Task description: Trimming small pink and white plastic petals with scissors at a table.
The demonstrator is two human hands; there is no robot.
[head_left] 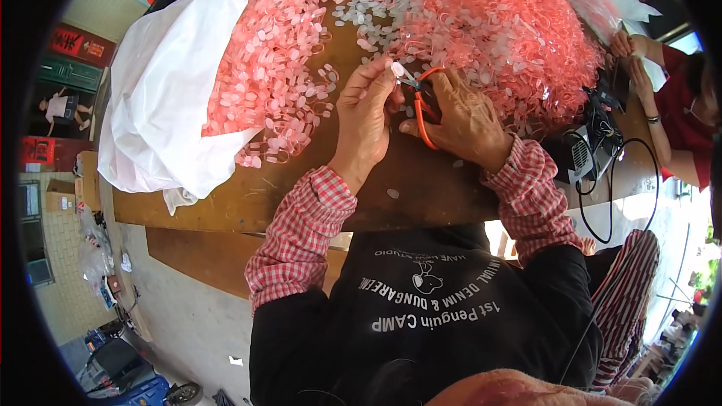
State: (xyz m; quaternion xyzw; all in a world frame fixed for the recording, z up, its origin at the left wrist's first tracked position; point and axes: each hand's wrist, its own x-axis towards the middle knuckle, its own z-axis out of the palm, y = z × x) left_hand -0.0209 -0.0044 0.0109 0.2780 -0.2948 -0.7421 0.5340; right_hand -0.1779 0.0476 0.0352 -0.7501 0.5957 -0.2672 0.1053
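Left grip (365,109) pinches pink tab (397,69) — right grip (470,116), scissors (420,119).

Orange handles brighten the scissors (419,109) against a brown table (248,195); coral-pink plastic pieces (496,22) mingle with whitish ones (368,7) and a plain white bag (165,90). Red-and-white checked sleeves (301,233) meet a black top (466,361) printed in white, while nearby trousers (628,286) carry maroon and pale stripes.
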